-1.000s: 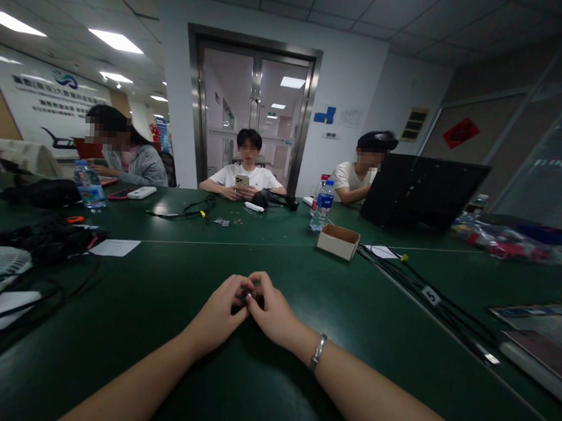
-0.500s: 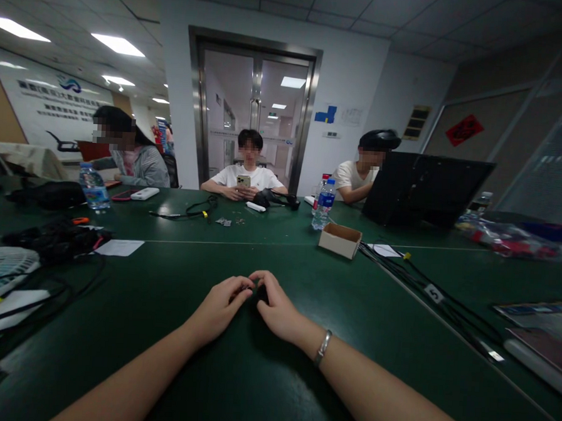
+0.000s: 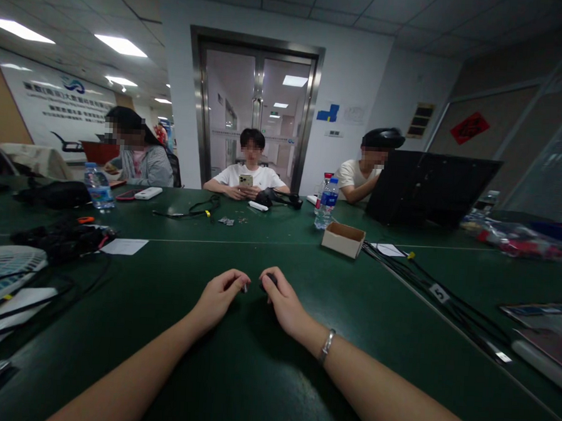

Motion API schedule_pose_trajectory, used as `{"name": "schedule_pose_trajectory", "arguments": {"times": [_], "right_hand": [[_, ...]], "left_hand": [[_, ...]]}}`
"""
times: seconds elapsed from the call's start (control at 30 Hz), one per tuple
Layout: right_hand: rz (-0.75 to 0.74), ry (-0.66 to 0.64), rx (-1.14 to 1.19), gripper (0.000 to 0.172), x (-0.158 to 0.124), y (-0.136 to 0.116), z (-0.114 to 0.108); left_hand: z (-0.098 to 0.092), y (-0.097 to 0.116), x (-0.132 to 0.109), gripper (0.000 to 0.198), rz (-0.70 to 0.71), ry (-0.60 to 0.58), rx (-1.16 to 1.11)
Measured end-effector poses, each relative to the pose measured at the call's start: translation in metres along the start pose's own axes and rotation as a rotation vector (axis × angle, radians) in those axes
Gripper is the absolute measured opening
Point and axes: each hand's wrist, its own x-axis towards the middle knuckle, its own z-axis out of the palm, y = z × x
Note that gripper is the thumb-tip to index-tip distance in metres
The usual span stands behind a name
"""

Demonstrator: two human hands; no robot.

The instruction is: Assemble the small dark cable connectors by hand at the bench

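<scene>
Over the dark green table, my left hand is closed, thumb against fingers, on a small shiny piece whose kind I cannot make out. Across a narrow gap, my right hand wraps its fingers round a small black rounded object. Most of that object is hidden by the thumb and fingers. A silver bracelet circles my right wrist.
An open cardboard box and water bottles stand ahead to the right. Black cables run along the right side. A white fan and black gear lie left. Three people sit beyond, one holding a phone.
My hands have drawn apart from near touching, leaving a gap between them. The black object shows more clearly under my right thumb. The view has shifted slightly.
</scene>
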Motion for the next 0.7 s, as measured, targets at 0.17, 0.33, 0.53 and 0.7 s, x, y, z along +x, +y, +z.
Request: {"name": "schedule_pose_trajectory", "arguments": {"times": [0.17, 0.33, 0.53, 0.7], "right_hand": [[-0.002, 0.072, 0.129, 0.018, 0.006, 0.013, 0.001], [0.004, 0.034, 0.157, 0.031, 0.009, 0.020, 0.002], [0.017, 0.006, 0.084, 0.027, 0.008, 0.019, 0.001], [0.016, -0.005, 0.083, 0.026, 0.008, 0.017, 0.001]], "left_hand": [[-0.001, 0.001, 0.002, 0.034, -0.093, 0.009, -0.200], [0.000, 0.001, 0.003, 0.030, -0.090, 0.027, -0.245], [-0.001, 0.001, 0.001, 0.028, -0.064, -0.004, -0.222], [-0.001, -0.001, 0.002, 0.028, -0.043, -0.026, -0.210]]}}
